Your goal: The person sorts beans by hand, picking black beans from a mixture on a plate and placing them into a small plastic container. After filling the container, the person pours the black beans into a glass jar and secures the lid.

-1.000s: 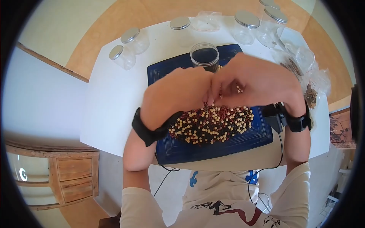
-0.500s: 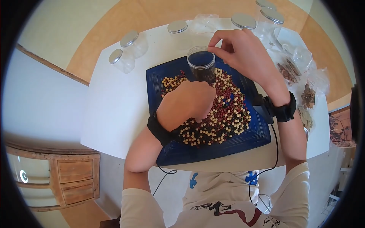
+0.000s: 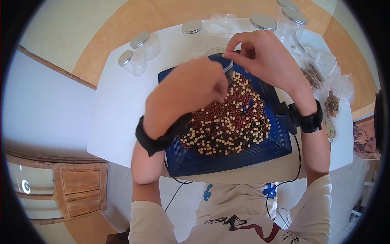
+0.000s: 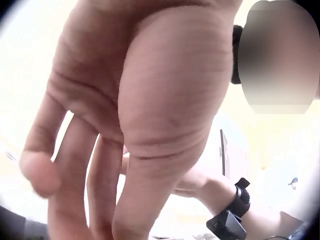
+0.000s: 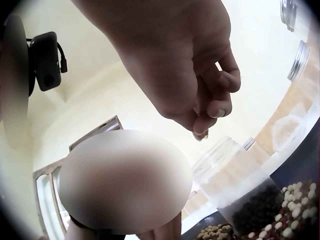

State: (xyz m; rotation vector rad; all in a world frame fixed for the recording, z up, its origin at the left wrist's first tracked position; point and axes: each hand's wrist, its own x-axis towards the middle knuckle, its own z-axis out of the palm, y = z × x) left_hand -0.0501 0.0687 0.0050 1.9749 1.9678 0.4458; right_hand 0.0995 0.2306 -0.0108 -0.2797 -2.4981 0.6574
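Observation:
A clear jar (image 5: 255, 210) partly filled with black beans stands at the far side of a blue tray (image 3: 227, 164). Mixed beans (image 3: 227, 126), dark, red and cream, lie heaped on the tray. My right hand (image 3: 264, 59) hangs just above the jar's mouth, thumb and fingertips drawn together with a pale speck at the tips. Whether that is a bean or a nail I cannot tell. My left hand (image 3: 189, 83) is raised over the tray's left side, palm down, covering much of the jar in the head view. The left wrist view shows its fingers reaching downward, tips cut off.
Lidded jars (image 3: 148, 44) stand on the white table (image 3: 115, 105) at the back left, and more jars (image 3: 262, 26) at the back right. Plastic bags of dried pieces (image 3: 331, 101) lie along the right edge. A cable (image 3: 298, 158) runs from the right wrist.
The hands met over the tray a second ago, then separated; the right went to the jar's mouth and stays there. The left dipped to the beans and has since risen toward the jar.

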